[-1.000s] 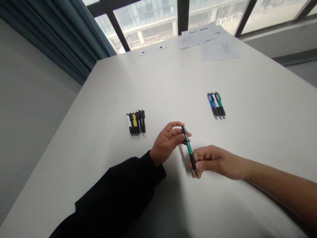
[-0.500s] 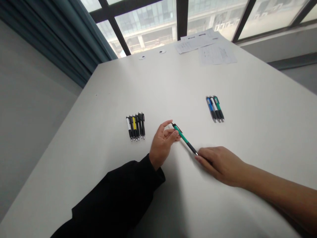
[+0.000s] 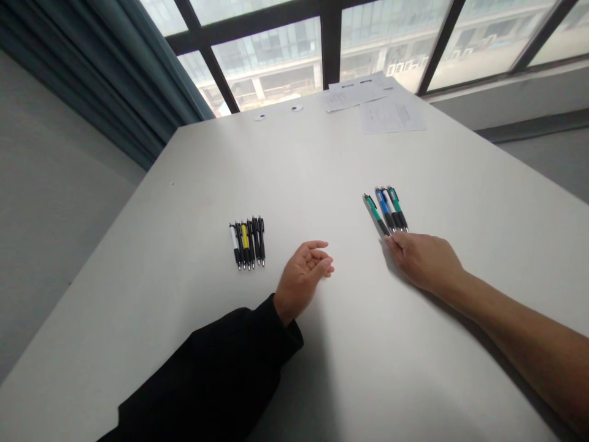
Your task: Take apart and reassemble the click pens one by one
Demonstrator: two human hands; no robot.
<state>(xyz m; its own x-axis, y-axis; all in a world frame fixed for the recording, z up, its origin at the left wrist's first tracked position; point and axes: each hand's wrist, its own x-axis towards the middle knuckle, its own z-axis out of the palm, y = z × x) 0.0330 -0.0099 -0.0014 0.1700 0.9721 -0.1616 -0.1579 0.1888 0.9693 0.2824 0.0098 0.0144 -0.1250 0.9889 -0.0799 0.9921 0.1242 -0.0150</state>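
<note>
My right hand (image 3: 421, 258) pinches the tip end of a green pen (image 3: 375, 212) with a black grip. That pen lies just left of a row of pens: a blue pen (image 3: 383, 202), a white pen (image 3: 390, 204) and another green pen (image 3: 396, 202), side by side. My left hand (image 3: 304, 273) rests on the table with its fingers loosely curled and apart, nothing in them. To its left lies a second row of several pens, mostly black pens (image 3: 256, 239), with a yellow pen (image 3: 245, 238) and a white-barrelled pen (image 3: 234, 239) among them.
The white table (image 3: 207, 172) reaches back to a window. Printed paper sheets (image 3: 391, 116) lie at its far edge, with two small white discs (image 3: 297, 108) to their left. A blue-grey curtain (image 3: 151, 80) hangs at the far left.
The green pen has left my left fingers; my right hand has carried it right and away from me, beside the right row. My left hand has stayed nearly in place.
</note>
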